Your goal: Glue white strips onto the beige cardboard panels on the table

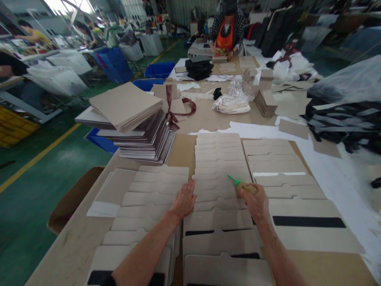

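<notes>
The cardboard sheets [220, 159] are looking matt and smooth; the tool [235, 181] is showing a green plastic tip.

Handle hidden, edges cut, far end unclear

The right hand [256, 200] closes over most of the green-tipped tool [234, 180], so its handle barely shows. Each grey card [220, 159] covers all but a strip of the next. The bottom edge cuts off the nearest cards. What the far person [228, 37] handles is too small to tell, and the dark pile [345, 119] is blurred.
</notes>
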The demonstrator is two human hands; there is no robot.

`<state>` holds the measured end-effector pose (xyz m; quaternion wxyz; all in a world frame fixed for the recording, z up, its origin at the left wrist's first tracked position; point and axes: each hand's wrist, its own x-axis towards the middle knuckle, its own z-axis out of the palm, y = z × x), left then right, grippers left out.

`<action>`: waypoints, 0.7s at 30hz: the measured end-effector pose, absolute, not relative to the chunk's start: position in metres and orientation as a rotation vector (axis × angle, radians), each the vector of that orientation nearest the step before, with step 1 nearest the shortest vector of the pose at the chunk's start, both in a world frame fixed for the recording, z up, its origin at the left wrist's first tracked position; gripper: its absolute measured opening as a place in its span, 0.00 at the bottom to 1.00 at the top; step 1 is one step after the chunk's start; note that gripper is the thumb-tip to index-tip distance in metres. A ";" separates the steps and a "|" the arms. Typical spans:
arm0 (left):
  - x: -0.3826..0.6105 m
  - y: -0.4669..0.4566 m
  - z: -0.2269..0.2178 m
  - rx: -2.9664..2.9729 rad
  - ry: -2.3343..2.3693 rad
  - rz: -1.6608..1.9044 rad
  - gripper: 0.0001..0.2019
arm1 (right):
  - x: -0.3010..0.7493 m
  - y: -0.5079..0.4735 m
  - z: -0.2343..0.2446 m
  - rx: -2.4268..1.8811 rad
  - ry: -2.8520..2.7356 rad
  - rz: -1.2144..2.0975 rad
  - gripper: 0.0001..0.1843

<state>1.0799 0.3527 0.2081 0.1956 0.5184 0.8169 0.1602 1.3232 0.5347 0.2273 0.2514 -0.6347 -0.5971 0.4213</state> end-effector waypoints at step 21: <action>1.084 0.353 0.216 1.425 2.280 0.402 0.32 | 1.296 0.543 0.245 -1.648 -1.921 1.203 0.30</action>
